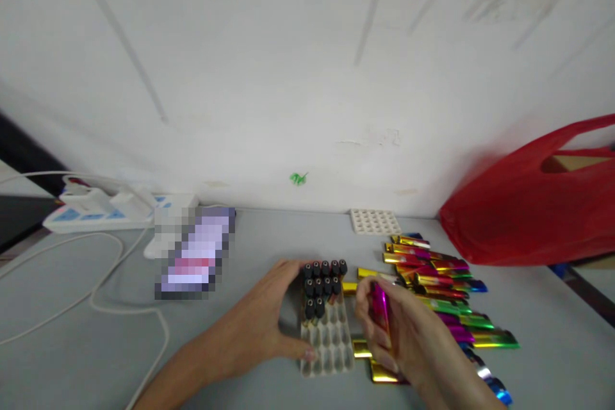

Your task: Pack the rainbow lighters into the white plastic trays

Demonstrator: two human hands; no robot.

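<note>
A pale tray with rows of round pockets [329,349] lies in front of me. Several black-topped pieces [325,285], each with a small round mark on top, stand upright in its far rows; the nearer pockets hold nothing. My left hand [262,323] spans the tray's left side, thumb on the near left part and fingers at the far left corner, partly hidden. My right hand [398,327] is closed around a shiny magenta-and-gold metallic casing [380,307], held tilted just right of the tray. Its lower end is partly covered by the fingers.
Many shiny coloured casings [439,282] lie piled on the grey table [230,359] at the right. A second white pocketed tray [375,222] sits by the wall. A red plastic bag [533,198] stands far right. A blurred-out phone [199,253], a power strip [106,211] and white cables [118,311] are left.
</note>
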